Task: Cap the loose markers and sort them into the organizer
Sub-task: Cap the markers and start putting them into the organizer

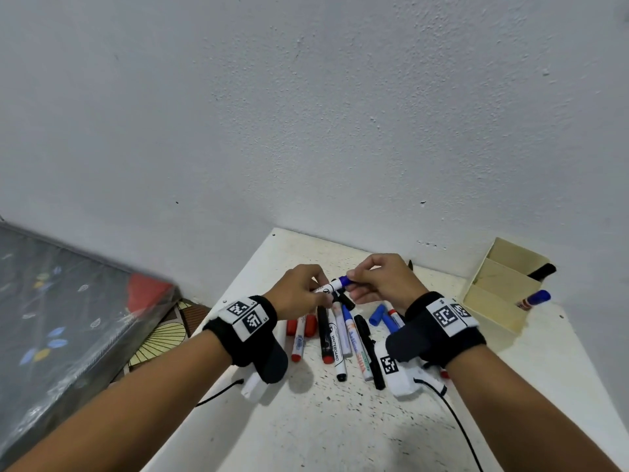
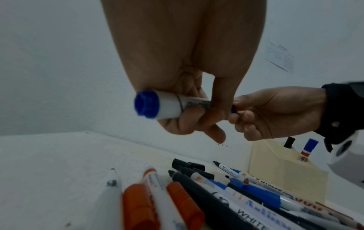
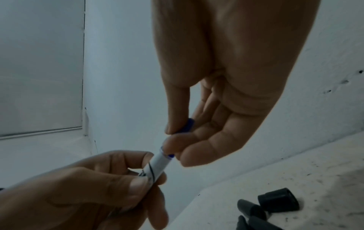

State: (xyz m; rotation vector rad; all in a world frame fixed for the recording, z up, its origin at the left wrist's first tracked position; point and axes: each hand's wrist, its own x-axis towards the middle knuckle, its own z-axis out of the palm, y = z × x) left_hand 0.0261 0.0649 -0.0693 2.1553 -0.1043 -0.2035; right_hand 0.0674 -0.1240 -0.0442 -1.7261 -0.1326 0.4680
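Markers [image 1: 335, 338] lay loose and mixed in red, black and blue beneath both hands, several uncapped. One white-barrelled blue marker [image 1: 332, 286] was held level between them: the left hand [image 1: 299, 292] gripped its barrel, and the right hand [image 1: 383, 277] pinched its blue cap [image 1: 347, 281]. Right of the right hand stood a cream organizer [image 1: 500, 287] holding two markers. The speckled white surface [image 1: 340, 420] met a white wall [image 1: 306, 114].

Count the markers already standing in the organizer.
2: a black-capped marker in the far compartment of the organizer and a blue-capped marker in the near one. Others may be hidden behind its walls.
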